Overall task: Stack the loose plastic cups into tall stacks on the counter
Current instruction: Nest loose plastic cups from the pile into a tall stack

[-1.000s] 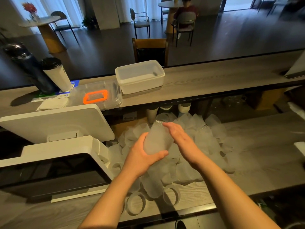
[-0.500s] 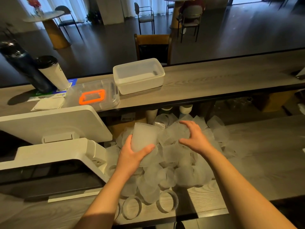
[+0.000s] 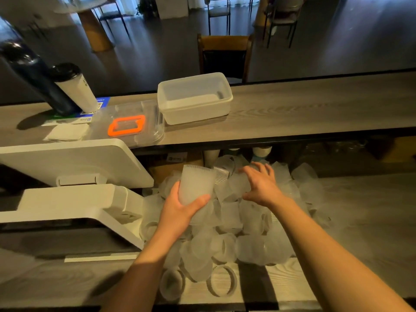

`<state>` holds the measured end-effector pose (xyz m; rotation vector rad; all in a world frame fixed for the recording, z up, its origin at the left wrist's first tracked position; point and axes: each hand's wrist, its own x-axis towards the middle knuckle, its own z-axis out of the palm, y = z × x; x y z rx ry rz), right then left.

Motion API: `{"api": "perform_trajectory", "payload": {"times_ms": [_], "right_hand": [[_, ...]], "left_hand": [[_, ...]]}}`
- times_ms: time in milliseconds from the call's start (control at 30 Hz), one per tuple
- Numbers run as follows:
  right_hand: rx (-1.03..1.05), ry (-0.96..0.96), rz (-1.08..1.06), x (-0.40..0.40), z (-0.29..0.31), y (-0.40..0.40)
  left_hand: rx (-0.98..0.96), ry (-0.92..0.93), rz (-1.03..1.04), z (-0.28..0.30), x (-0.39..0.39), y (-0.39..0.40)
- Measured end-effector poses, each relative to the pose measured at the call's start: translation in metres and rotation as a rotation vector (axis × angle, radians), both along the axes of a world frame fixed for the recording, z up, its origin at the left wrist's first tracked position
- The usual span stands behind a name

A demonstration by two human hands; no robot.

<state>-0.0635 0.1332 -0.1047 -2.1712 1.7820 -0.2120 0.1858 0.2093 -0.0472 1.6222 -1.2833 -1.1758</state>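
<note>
No writing is legible (the blue card [image 3: 99,106] blurs). Left hand [image 3: 180,210] grips a frosted cup [image 3: 195,185] above the cup pile [image 3: 236,221]; right hand [image 3: 261,185], fingers spread, touches it on the grey wood-grain counter [image 3: 371,210].

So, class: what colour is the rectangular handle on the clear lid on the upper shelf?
Orange handle, clearest in the head view.
</note>
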Motion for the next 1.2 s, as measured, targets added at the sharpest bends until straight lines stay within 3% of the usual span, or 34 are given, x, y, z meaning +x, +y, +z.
{"api": "perform_trajectory", "payload": {"times_ms": [167, 367, 500, 933, 1200], "right_hand": [[-0.018, -0.14, -0.042, -0.009, 0.014, 0.002], [0.064, -0.911, -0.221, -0.017, 0.042, 0.021], [0.107, -1.207, -0.229, -0.015, 0.056, 0.029], [0.007, -1.013, -0.02, -0.01, 0.065, 0.047], [0.042, -1.013, -0.114, 0.0, 0.056, 0.051]], "left_hand": [[0.005, -0.038, 0.005, -0.004, -0.002, -0.002], [-0.002, -0.11, -0.077, -0.002, -0.013, -0.002], [-0.014, -0.238, -0.191, 0.001, -0.024, -0.002], [-0.078, -0.447, -0.281, 0.013, -0.041, 0.004], [-0.088, -0.493, -0.323, 0.012, -0.04, 0.011]]}}
